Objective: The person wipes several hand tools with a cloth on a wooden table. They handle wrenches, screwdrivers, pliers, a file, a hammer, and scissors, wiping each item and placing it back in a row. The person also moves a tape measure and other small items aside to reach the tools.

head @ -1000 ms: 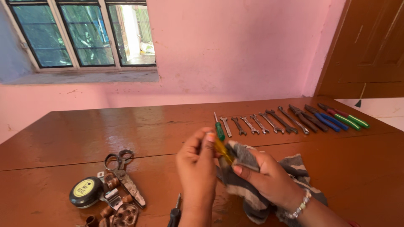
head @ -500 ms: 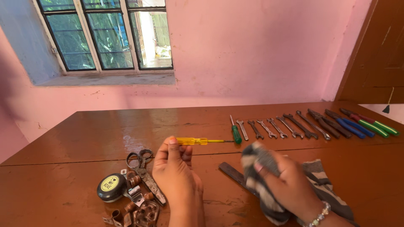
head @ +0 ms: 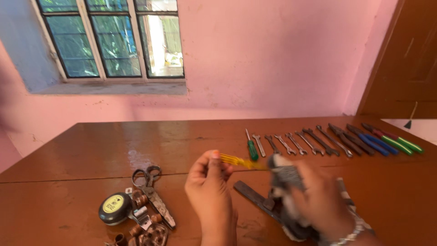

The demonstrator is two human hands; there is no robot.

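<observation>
The right hand [head: 321,202] and its striped cloth [head: 284,175] are motion-blurred; the cloth hides the yellow screwdriver [head: 236,160] tip.

- A room in a home, used as a makeshift workshop.
- Pink painted walls [head: 273,54], a barred window [head: 111,38] looking onto greenery, and a brown wooden door [head: 405,59].
- A worn wooden table [head: 91,146] carries a neat row of spanners [head: 296,143] and pliers [head: 378,140], plus old scissors [head: 152,191].

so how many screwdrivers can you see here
2. A yellow-handled screwdriver is held in the left hand, its shaft pointing toward the striped cloth. A green-handled screwdriver lies on the brown wooden table at the left end of the tool row. Others may be hidden.
</observation>
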